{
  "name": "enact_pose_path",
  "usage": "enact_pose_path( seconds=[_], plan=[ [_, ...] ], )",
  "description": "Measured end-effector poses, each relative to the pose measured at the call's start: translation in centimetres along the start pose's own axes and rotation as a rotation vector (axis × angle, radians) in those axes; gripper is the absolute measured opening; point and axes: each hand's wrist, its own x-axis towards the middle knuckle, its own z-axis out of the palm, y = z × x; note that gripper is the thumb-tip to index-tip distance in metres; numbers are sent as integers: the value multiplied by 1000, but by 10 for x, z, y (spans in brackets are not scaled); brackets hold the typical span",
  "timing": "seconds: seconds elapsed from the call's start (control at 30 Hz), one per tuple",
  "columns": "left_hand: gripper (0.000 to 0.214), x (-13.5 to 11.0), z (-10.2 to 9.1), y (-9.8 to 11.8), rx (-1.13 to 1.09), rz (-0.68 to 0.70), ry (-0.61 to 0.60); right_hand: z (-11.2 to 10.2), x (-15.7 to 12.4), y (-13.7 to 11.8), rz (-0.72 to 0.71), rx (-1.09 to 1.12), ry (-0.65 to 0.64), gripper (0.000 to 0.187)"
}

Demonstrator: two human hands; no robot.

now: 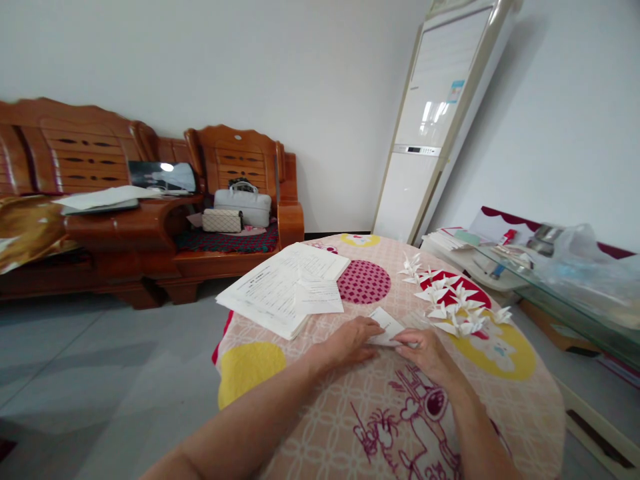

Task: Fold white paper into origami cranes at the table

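A small folded piece of white paper [385,325] with faint print lies between my two hands, just above the patterned tablecloth. My left hand [354,339] grips its left edge, with the fingers lying over the top. At the lower right edge, my right hand [423,350] pinches the same paper between thumb and fingers. Several white folded paper cranes [453,300] stand in a cluster beyond my right hand. To the left lies a stack of printed sheets [265,293], with a smaller loose piece of paper [320,298] on its corner.
The round table's cloth [320,400] reaches over its edge. A glass-topped side table [530,280] with a plastic bag [575,250] stands close on the right. Behind are a tall white air conditioner [425,133] and a wooden sofa [240,160] holding bags.
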Motion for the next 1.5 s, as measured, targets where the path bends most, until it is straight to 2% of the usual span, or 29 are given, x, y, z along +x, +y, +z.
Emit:
enact_pose_path(
  seconds=[0.07,0.13,0.23,0.3,0.4,0.5,0.57,0.63,0.73,0.87,0.93,1.0,1.07,1.13,1.33,1.5],
  plan=[
    [22,2,5,-4,62,9,-23,1,1,3,22,-64,40,24],
    [19,4,6,-7,116,11,-44,1,3,4,33,-165,57,24],
    [20,3,5,-9,198,-5,-62,-2,1,-4,22,-253,-9,17],
    [20,-1,3,-7,238,-7,-83,-5,-3,-13,21,-242,-111,19],
    [22,-12,-2,0,247,36,-129,-7,-10,-20,74,-174,-198,24],
    [19,-22,-9,10,215,56,-166,-5,-12,-17,123,-46,-273,27],
    [16,-23,-15,14,200,14,-195,-3,-11,-11,174,20,-291,25],
    [14,-20,-20,16,202,-86,-208,-1,-9,-5,210,52,-264,24],
    [22,-12,-24,13,93,-253,-187,5,-4,0,210,46,-160,26],
    [23,-7,-22,5,-27,-384,-61,16,2,2,231,0,15,28],
    [19,-7,-18,3,-42,-447,-10,19,3,3,254,38,58,21],
    [13,-8,-13,2,-66,-502,34,21,4,5,276,75,94,27],
    [25,-10,-9,2,-80,-529,82,21,3,8,295,66,130,45],
    [35,-10,-5,2,-61,-540,110,21,3,9,307,21,144,54],
    [37,-11,0,2,2,-549,118,22,3,2,344,-130,122,38],
    [37,-12,0,2,32,-550,119,23,3,0,348,-157,141,35]
  ],
)
